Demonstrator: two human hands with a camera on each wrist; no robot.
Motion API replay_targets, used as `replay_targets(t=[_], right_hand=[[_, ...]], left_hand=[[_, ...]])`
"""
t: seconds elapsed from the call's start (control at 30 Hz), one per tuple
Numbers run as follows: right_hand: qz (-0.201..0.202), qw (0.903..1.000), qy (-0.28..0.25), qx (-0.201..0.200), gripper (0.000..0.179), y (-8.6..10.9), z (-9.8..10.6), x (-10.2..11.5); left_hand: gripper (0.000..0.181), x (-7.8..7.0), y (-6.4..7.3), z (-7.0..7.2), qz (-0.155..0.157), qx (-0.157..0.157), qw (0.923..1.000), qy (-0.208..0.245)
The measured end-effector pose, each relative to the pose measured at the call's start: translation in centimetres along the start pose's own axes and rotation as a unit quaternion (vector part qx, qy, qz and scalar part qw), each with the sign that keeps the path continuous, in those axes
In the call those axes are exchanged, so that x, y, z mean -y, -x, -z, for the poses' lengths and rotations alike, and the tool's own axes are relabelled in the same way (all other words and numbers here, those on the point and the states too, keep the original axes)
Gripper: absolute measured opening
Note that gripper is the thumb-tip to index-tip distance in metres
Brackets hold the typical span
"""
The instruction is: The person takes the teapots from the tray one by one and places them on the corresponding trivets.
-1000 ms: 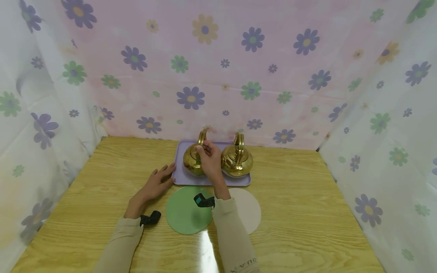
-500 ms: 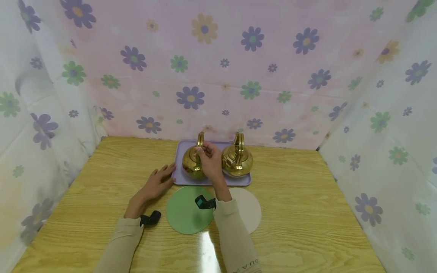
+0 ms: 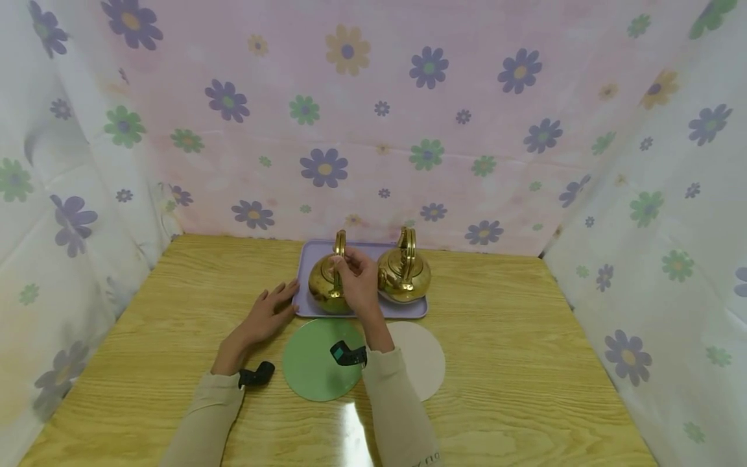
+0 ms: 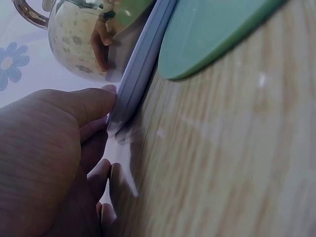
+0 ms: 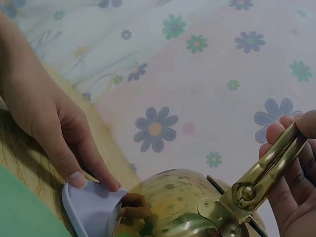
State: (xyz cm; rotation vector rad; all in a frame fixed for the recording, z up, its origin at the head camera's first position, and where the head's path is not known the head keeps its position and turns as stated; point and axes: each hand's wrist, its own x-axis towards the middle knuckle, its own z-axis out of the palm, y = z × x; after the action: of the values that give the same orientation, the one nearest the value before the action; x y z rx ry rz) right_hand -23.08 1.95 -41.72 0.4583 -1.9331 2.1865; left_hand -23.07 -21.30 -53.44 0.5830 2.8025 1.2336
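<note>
A brass kettle (image 3: 321, 285) with an upright hoop handle is at the left half of the lilac tray (image 3: 303, 306). My right hand (image 3: 360, 280) holds its handle (image 5: 269, 170) between thumb and fingers, as the right wrist view shows. A second brass kettle (image 3: 404, 279) stands on the tray's right half, close beside the first. At the tray's left edge, my left hand (image 3: 267, 316) has its fingers stretched out, and the thumb (image 4: 98, 104) touches the rim in the left wrist view.
In front of the tray lie a green round mat (image 3: 318, 373) and a white round mat (image 3: 423, 363), the latter partly covered by my right sleeve (image 3: 397, 402). Behind the wooden table (image 3: 508, 350) hangs a flowered curtain (image 3: 379, 130).
My right hand and the left kettle have shifted slightly toward me and to the left, away from the second kettle. The left hand keeps its place at the tray's edge.
</note>
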Motion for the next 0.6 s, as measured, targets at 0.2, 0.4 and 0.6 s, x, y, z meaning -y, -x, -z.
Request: replay_targets(t=[0.2, 0.4, 0.6], right_hand=[[-0.002, 0.9999, -0.002, -0.01, 0.022, 0.0, 0.2, -1.3], [-0.01, 0.9997, -0.017, -0.016, 0.024, 0.1, 0.4, -2.2], [-0.004, 0.9997, -0.01, -0.021, 0.025, 0.8, 0.4, -1.9]], left_hand=[[0.056, -0.1, -0.1, -0.1, -0.003, -0.002, 1.0, -0.002], [0.057, 0.0, -0.1, 0.0, 0.004, 0.006, 1.0, -0.002], [0.056, 0.0, -0.1, 0.0, -0.008, 0.004, 0.9999, -0.006]])
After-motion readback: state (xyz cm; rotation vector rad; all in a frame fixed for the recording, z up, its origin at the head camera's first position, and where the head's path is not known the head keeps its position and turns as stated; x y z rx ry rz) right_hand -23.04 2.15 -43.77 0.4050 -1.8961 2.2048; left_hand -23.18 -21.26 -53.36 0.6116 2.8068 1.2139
